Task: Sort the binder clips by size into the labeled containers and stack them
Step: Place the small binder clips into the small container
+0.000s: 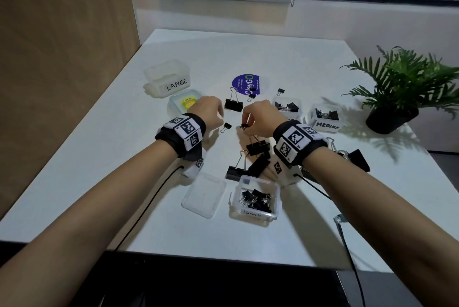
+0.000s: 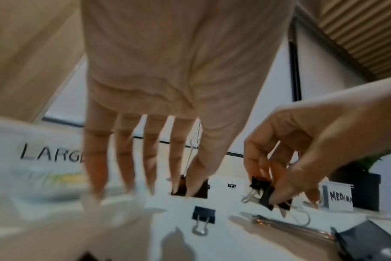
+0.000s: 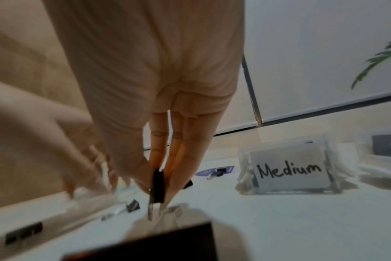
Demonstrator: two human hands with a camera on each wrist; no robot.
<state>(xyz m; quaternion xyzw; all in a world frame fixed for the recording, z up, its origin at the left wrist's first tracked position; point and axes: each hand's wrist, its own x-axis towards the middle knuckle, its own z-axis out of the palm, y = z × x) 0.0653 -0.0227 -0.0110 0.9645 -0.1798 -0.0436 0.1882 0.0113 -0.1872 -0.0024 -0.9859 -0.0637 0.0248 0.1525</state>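
My right hand [image 1: 248, 121] pinches a small black binder clip [image 1: 244, 126] between thumb and fingers just above the table; the right wrist view shows that clip [image 3: 158, 187] edge-on with its wire handles pointing down. My left hand [image 1: 219, 117] hovers open, its straight fingers [image 2: 121, 159] pointing down, holding nothing. Another small clip [image 1: 226, 126] lies on the table just beside its fingertips, seen close up as a loose clip [image 2: 203, 217]. The Small container [image 1: 272, 203] near me holds several small clips. Two Medium containers [image 1: 298, 104] [image 1: 338, 121] hold clips. The LARGE container [image 1: 167, 80] stands at the far left.
Several large clips [image 1: 257, 157] lie piled under my right wrist, and one more [image 1: 356, 158] lies to its right. A medium clip [image 1: 233, 104] stands beyond my hands. A clear lid [image 1: 203, 194], a small green-labelled box [image 1: 185, 102], a round sticker [image 1: 246, 84] and a potted plant [image 1: 397, 97] share the table.
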